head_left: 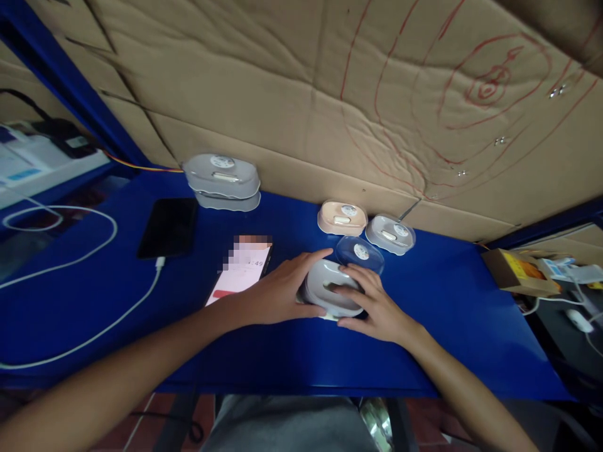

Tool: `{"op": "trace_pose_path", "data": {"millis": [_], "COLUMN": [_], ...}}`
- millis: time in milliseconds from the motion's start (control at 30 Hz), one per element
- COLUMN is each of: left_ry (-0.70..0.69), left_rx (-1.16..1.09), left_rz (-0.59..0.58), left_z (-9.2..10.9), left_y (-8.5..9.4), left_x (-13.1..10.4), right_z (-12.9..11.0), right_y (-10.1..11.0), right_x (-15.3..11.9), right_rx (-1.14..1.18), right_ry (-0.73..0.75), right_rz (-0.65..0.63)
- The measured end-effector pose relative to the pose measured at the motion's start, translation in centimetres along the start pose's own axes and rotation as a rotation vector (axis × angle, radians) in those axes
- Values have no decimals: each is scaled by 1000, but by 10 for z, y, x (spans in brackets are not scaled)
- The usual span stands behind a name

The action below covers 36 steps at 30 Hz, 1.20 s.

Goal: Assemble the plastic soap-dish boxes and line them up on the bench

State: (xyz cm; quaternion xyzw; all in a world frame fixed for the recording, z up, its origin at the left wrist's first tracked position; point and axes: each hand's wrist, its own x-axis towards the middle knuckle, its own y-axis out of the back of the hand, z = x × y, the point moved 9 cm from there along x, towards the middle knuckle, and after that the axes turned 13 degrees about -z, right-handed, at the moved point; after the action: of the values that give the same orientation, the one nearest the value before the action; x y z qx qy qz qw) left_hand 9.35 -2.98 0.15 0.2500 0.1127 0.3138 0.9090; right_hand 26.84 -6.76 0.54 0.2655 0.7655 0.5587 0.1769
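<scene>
A grey oval box [333, 292], its inside facing up, sits on the blue table between my hands. My left hand [285, 285] curves round its left side, thumb along the near edge and index finger stretched past the far left rim. Over the right rim, my right hand [372, 301] grips with bent fingers; one fingertip reaches into the hollow, and the thumb is by the near right edge. Something pale shows under the near edge, too little to name. Just behind lies a clear oval lid [360, 252] with a round white sticker.
Behind stand a peach oval box [342, 218] and a grey one [391, 235], both with clear lids. Stacked grey boxes [223, 182] are at back left. A lit phone [245, 270] and a dark phone [168, 227] on a white cable lie left. Cardboard [259, 75] walls the back.
</scene>
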Motion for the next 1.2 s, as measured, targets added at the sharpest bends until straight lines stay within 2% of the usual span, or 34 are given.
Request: {"op": "trace_pose_path", "data": {"millis": [100, 233, 300, 367, 433, 567, 633, 700, 733, 833, 933, 1067, 1200], "left_ry": [-19, 22, 65, 87, 92, 76, 37, 22, 23, 38, 30, -21, -55], "left_rx": [-26, 74, 93, 17, -207, -921, -1155, -1215, -1171, -787, -425, -436, -584], "left_rz": [-7, -52, -39, -45, -64, -26, -15, -22, -25, 12, 83, 96, 48], "left_z": [-5, -13, -15, -14, -14, -20, -20, -20, -20, -18, -12, -13, -18], "left_y": [-4, -10, -7, -2, 4, 16, 19, 19, 17, 13, 9, 2, -3], "left_x": [1, 1, 0, 0, 1, 5, 7, 8, 7, 3, 0, 2, 6], "right_z": [0, 11, 22, 37, 56, 91, 101, 106, 106, 96, 68, 13, -6], "right_y": [0, 12, 18, 22, 24, 21, 24, 31, 33, 32, 33, 29, 16], "right_x": [1, -6, -11, -17, -23, -39, -42, -42, -41, -40, -37, -23, -12], "right_rx": [55, 255, 394, 564, 836, 1473, 1544, 1385, 1245, 814, 515, 211, 80], "right_ry": [13, 30, -21, -109, -211, -335, -326, -307, -306, -330, -280, -44, 42], "right_rz": [35, 141, 201, 266, 375, 671, 716, 650, 597, 476, 419, 236, 157]}}
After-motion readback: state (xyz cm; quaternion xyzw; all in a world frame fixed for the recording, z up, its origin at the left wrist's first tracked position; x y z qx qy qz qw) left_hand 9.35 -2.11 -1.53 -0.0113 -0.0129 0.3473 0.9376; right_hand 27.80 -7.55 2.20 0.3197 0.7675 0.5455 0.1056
